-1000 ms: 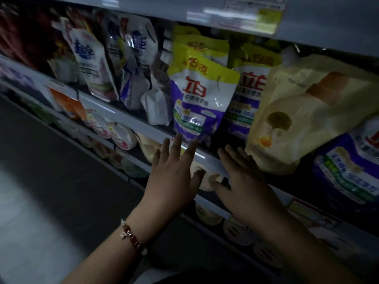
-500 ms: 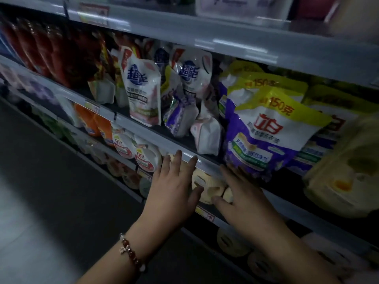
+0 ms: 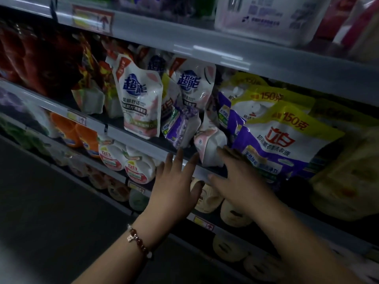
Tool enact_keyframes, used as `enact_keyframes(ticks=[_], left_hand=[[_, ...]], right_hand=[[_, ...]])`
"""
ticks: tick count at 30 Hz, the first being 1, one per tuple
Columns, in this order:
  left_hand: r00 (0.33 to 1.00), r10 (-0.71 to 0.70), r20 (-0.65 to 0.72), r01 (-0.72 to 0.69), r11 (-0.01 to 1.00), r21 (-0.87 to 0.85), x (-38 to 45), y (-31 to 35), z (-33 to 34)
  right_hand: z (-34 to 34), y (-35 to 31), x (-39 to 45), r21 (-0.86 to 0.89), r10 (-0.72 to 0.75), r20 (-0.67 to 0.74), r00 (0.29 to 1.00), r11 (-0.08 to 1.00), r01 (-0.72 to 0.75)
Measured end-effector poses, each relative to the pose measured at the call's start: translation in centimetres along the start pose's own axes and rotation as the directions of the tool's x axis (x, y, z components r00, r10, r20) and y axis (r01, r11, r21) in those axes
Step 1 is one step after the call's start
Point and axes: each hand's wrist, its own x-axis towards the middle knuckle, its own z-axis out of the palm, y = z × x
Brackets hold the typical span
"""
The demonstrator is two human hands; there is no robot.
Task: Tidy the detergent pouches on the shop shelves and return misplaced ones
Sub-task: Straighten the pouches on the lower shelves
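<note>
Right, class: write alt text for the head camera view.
Two open hands, left and right, reach toward a toppled pink and white pouch at the edge of a dim shop shelf crowded with detergent pouches.

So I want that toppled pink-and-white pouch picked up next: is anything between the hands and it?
Nothing visible blocks it. The toppled pink-and-white pouch lies at the shelf's front edge, with the right hand already at it and the left hand just below-left, both open.

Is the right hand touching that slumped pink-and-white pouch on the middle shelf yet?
Cannot tell. In the head view the right hand's straight fingertips overlap the pink-and-white pouch's lower edge, but the dim picture shows neither contact nor gap.
</note>
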Motion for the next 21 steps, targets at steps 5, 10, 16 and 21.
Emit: enact_keyframes(ticks=[5,10,16,21], left_hand=[[0.997,-0.007,0.079,0.012,0.998,-0.060,3.4,-1.2,2.4],[0.995,0.003,0.101,0.010,0.992,-0.127,6.7,-1.5,5.0],[0.990,0.134,0.032,-0.120,0.952,-0.280,8.9,-2.1,6.9],[0.975,0.220,0.031,-0.197,0.919,-0.341,9.0,-4.1,7.7]], right_hand=[[-1.3,-1.2,6.3,-0.045,0.032,-0.030,0.999,0.998,-0.033],[0.1,-1.4,13.4,0.002,0.091,-0.123,0.988,0.996,-0.092],[1.2,-1.0,18.7,-0.060,0.232,-0.221,0.947,0.966,-0.250],[2.1,-1.3,21.3,-0.145,0.348,-0.337,0.875,0.899,-0.414]])
